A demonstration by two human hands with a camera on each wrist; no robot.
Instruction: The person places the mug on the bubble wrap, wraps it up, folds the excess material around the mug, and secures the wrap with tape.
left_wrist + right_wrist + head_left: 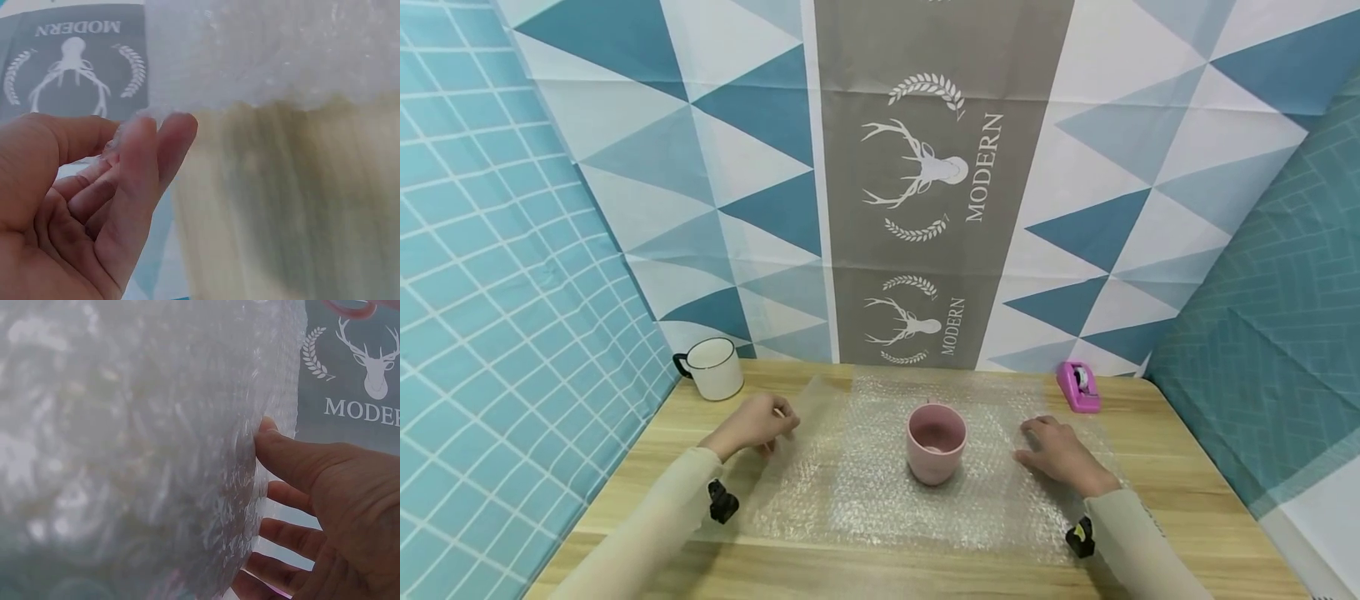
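A sheet of bubble wrap (880, 500) lies over the table. On it, slightly right of centre, stands a pink mug (936, 454), upright with its opening facing up. My left hand (760, 421) is at the left edge of the wrap, left of the mug. In the left wrist view its thumb and fingertips (137, 134) pinch the wrap's edge. My right hand (1056, 454) is to the right of the mug. In the right wrist view the right hand (337, 512) has its thumb against the bubble wrap (156, 437), while the other fingertips are hidden behind it.
A white mug (715, 371) with a black rim and handle stands at the table's back left corner. A pink tape dispenser (1078, 386) sits at the back right. Patterned cloth (925, 167) hangs behind the wooden table (820, 575).
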